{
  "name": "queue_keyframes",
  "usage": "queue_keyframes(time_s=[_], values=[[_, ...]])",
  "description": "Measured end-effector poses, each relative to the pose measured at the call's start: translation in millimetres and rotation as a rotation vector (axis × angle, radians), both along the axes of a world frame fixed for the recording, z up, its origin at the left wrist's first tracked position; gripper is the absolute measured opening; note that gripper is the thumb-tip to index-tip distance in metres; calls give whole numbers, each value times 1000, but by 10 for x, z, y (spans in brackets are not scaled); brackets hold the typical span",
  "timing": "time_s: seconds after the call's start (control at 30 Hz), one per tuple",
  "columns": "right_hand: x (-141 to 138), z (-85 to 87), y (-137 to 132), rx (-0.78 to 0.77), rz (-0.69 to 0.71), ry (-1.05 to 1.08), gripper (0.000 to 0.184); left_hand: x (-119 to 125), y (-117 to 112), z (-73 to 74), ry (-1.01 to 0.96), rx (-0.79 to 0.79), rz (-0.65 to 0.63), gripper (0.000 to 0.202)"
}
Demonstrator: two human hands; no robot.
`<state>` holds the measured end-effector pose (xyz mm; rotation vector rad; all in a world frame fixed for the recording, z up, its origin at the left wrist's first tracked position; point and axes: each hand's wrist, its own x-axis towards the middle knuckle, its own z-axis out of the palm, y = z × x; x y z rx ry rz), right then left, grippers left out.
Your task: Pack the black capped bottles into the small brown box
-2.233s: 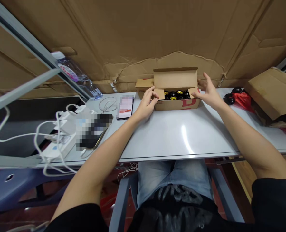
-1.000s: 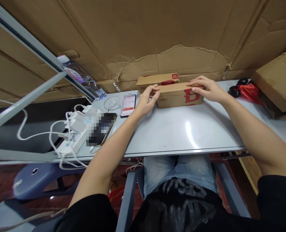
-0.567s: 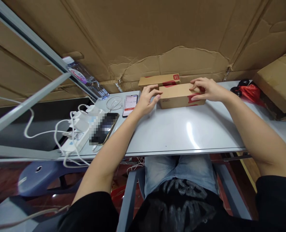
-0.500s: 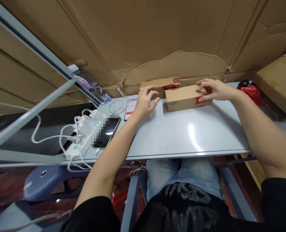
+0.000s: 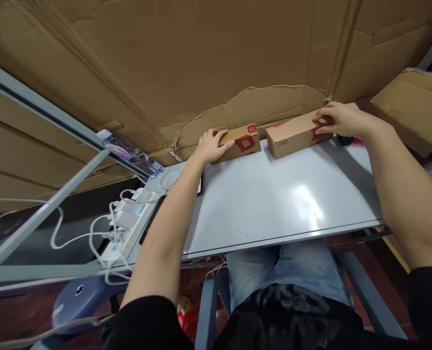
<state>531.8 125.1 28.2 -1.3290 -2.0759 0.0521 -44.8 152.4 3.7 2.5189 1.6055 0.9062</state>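
Two small brown cardboard boxes with red print stand at the back of the white table (image 5: 234,214). My left hand (image 5: 211,147) grips the left end of the left box (image 5: 243,142), thumb along its front and fingers over the top. On the right, the longer box (image 5: 292,137) sits slightly askew, its near left corner turned towards me. My right hand (image 5: 342,119) holds that box at its right end, thumb on the front face and fingers on top. A gap separates the two boxes.
Left of my forearm lie a white power strip (image 5: 123,243) with cables and a partly covered phone (image 5: 200,185). A water bottle (image 5: 132,154) leans by the metal frame. Large cardboard (image 5: 216,53) walls the back; another carton (image 5: 413,109) stands right.
My left hand has closed on the left box, which now sits nearer the front. The right box has shifted right and back with my right hand on it. The view has turned slightly.
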Motion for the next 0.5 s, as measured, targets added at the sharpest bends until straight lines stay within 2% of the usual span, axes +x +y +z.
queue_keyframes(time_s=[0.07, 0.1, 0.23, 0.33, 0.4, 0.5], values=[[-19, -40, 20, -86, -45, -164, 40, 36, -137, -48, 35, 30, -6, 100], [-53, -86, 27, -88, -62, -185, 35, 50, -239, -54, 63, 35, -8, 104], [-227, -355, 99, 46, -1, 28, 37, 105, -749, 28, 163, -18, -2, 107], [-324, -521, 207, 36, 66, 122, 39, 192, -1107, 101, 181, -70, -61, 104], [-375, -586, 277, 41, 92, 143, 42, 302, -1263, 110, 180, -76, -88, 102], [-451, -617, 296, 76, 90, 117, 44, 559, -1353, 80, 169, -43, -58, 101]])
